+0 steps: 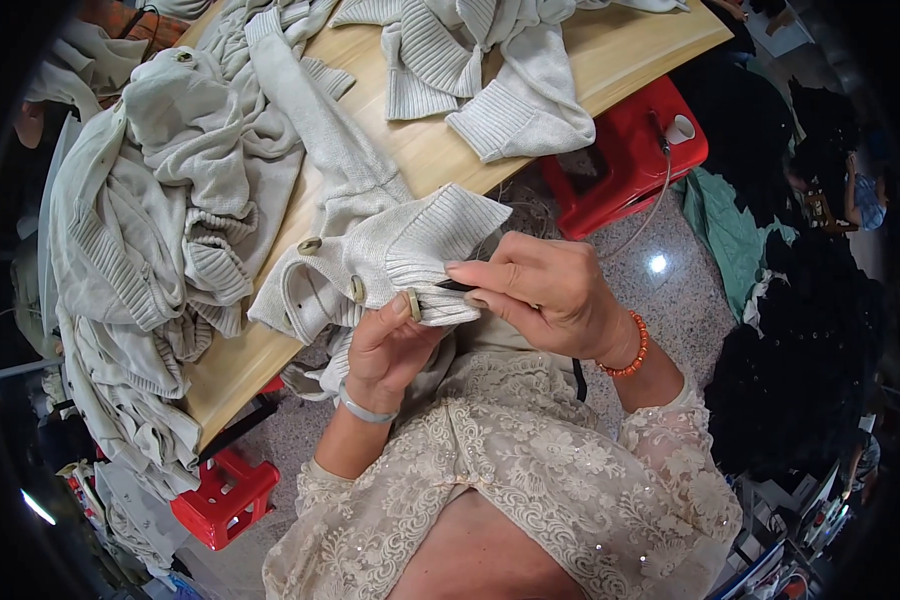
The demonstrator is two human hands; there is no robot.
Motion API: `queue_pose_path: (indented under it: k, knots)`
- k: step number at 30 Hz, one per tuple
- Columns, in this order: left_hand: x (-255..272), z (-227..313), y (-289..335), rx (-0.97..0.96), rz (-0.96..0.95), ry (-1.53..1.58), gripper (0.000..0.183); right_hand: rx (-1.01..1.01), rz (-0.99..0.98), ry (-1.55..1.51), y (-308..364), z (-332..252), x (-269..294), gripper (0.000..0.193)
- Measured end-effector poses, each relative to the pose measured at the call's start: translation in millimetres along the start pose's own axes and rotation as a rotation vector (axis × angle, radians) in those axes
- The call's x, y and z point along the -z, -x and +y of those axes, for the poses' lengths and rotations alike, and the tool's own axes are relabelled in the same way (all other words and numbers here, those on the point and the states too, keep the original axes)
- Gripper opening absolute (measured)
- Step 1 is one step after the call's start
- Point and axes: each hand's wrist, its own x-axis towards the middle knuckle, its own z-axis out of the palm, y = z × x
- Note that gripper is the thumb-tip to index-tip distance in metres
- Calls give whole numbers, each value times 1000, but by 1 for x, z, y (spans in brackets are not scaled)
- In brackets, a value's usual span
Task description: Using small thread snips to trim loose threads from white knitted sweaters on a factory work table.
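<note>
A light grey knitted cardigan [380, 245] with ribbed edges hangs from the table's edge toward my lap. My left hand [390, 355] is closed on its button band, thumb against a greenish-brown button [414, 305]. Two more buttons show along the band, one of them a shiny button [310, 245] near the collar-like fold. Between thumb and fingers, my right hand [555, 295] pinches a small dark pointed tool [456, 285]. Its tip reaches the ribbed knit just beside the button. Most of the tool is hidden in the hand, so its exact kind does not show.
Grey knitwear [160, 200] is heaped on the left of the wooden table [660, 45], and more knitted garments [510, 60] lie at the far side. A red stool [630, 170] with a white cup stands beyond its edge; another red stool [225, 500] is lower left. Dark cloth [800, 350] piles up at right.
</note>
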Motion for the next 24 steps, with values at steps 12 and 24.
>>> queue_pose_path:
  k: [12,24]
  knots:
    - [15,-3,0,-16,-40,-45,50,-32,-73,13,-2,-3,2,33]
    - [16,-2,-2,-33,-178,54,47,-229,-19,-262,-1,-24,1,42]
